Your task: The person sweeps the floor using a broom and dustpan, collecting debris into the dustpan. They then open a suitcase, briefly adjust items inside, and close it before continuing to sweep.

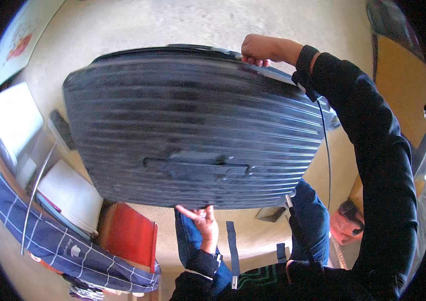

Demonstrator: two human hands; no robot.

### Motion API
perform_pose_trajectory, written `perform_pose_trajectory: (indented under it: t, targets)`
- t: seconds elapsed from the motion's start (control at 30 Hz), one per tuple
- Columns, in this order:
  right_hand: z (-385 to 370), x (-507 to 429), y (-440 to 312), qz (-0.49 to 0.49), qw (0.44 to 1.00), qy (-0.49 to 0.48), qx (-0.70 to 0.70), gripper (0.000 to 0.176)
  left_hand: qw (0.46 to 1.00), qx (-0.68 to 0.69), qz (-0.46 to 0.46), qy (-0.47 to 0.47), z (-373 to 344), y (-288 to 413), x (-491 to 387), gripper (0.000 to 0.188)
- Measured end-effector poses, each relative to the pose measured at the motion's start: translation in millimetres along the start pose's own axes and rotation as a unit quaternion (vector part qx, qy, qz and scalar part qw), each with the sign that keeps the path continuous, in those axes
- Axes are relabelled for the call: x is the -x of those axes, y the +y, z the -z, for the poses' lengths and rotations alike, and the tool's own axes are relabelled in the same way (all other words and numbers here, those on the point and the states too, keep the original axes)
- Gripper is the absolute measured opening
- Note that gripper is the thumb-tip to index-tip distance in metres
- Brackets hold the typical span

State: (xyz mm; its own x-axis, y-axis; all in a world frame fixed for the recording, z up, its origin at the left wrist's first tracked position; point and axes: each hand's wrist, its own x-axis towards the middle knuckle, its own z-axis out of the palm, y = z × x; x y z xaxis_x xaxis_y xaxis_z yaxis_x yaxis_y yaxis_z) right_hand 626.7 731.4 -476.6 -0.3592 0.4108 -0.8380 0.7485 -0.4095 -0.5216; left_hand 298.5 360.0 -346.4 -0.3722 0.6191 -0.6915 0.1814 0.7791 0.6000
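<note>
A large black ribbed hard-shell suitcase [190, 124] fills the middle of the head view, held up before my legs, with a handle on its near face. My left hand [205, 224] is under its lower edge, thumb and a finger spread against the shell; part of the hand is hidden behind the case. At the upper edge, right of the middle, my right hand [257, 50] is closed with its fingers curled on the rim. A thin black cord hangs from the right wrist. The far side of the suitcase is hidden.
On the left stand a red box-like object [130, 237], a white bin or box [70, 195] and another white container [17, 116], beside a blue checked cloth [55, 240]. A pinkish-red item [346, 225] lies at the right. The pale floor [205, 22] shows beyond the suitcase.
</note>
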Motion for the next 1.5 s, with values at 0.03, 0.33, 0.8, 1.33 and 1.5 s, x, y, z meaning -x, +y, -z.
perform_pose_trajectory:
  t: [0.03,0.33,0.8,1.33,1.5]
  targets:
    - [-2,-8,-19,-0.019,0.999,0.007,0.025,0.029,0.999,0.028,0.016,-0.022,2,1,3,0.1]
    - [-3,-97,-153,0.01,0.975,0.021,0.221,0.021,0.988,-0.044,-0.069,-0.132,67,10,-9,0.07]
    - [-25,-144,-267,0.142,0.896,0.072,0.414,0.024,0.94,-0.193,-0.275,0.054,200,78,-226,0.077]
    - [-97,-53,-283,0.039,0.939,0.322,0.114,0.051,0.957,0.203,0.093,-0.184,215,14,-319,0.068]
    - [-101,-50,-285,0.031,0.914,0.353,0.2,0.059,0.816,0.422,0.239,-0.314,200,-6,-350,0.054]
